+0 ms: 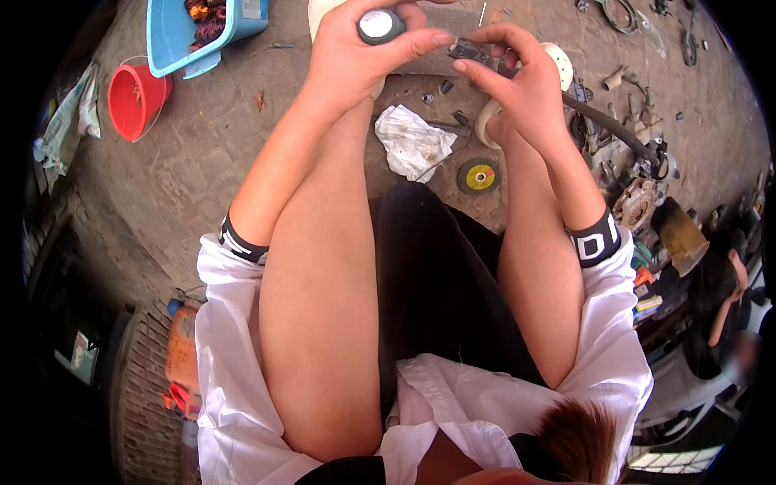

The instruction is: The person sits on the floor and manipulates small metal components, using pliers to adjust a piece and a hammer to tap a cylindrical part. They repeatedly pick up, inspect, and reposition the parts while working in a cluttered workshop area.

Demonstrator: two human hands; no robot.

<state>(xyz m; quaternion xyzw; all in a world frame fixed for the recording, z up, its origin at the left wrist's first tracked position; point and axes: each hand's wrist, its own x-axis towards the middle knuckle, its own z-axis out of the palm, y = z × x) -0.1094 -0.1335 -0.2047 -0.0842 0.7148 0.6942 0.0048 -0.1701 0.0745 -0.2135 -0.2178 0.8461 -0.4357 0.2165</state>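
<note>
My left hand (343,61) is closed round a dark grey cylinder with a round white end (381,27), perhaps a tool handle; the rest of it is hidden by my fingers. In my right hand (529,93), a small dark, rough part (470,52) is pinched between thumb and fingers. The left thumb tip reaches close to that part; whether it touches cannot be told. Beneath the hands lies a grey plate (424,85). A crumpled white cloth (412,141) is on the ground between my legs, beside a yellow and black grinding disc (479,175).
A light blue tub (182,40) with dark, reddish contents and a red bucket (139,101) stand at the far left. A dark hose or bar (606,121) and several metal parts lie at right. An orange container (183,347) is behind left. Another person's arm (727,299) shows at right.
</note>
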